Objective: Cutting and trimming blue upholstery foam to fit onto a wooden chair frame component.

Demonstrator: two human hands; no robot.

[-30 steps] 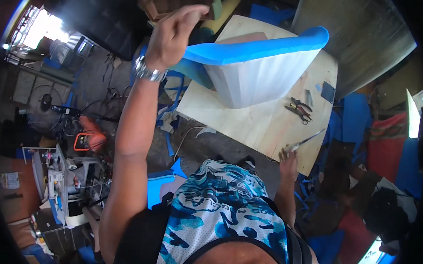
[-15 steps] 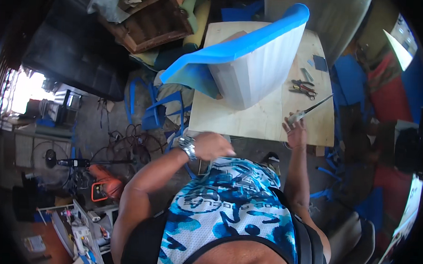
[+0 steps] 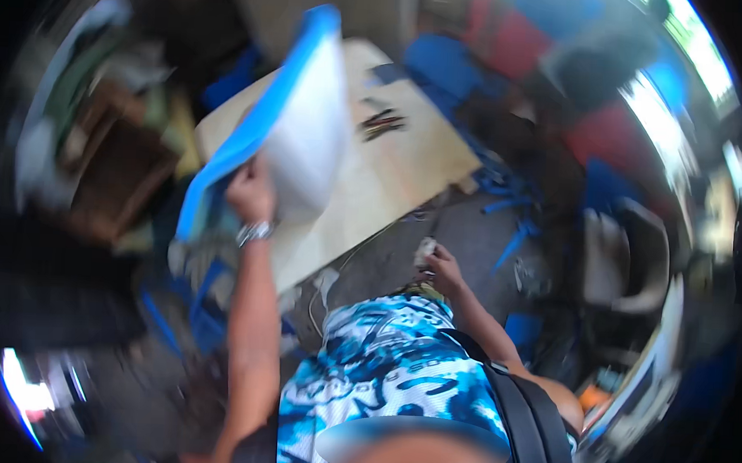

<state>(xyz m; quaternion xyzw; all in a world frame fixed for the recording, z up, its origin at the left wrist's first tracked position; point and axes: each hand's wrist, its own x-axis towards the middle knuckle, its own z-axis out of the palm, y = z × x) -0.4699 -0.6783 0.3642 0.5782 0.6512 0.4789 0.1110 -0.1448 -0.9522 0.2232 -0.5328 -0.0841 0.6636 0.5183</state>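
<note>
A curved chair shell [image 3: 312,150], whitish on its outer face with a bright blue foam edge [image 3: 286,95], stands on the pale wooden tabletop. My left hand [image 3: 253,193], a metal watch on its wrist, grips the shell by its lower left part, just below the blue edge; the fingertips are partly hidden and smeared. Held low, off the table's near edge, my right hand [image 3: 442,272] is closed around the pale handle of a knife [image 3: 425,252]. The long thin blade cannot be made out in the blur.
Pliers and scissors [image 3: 382,124] lie on the wooden table [image 3: 416,155], right of the shell. Blue foam strips [image 3: 511,238] litter the floor on both sides. A brown wooden frame [image 3: 125,163] is at the left and a grey chair [image 3: 635,259] at the right.
My left hand has gone from in front of my body up to the shell. The right hand with the knife has drawn back off the table. The whole view has swung to the right.
</note>
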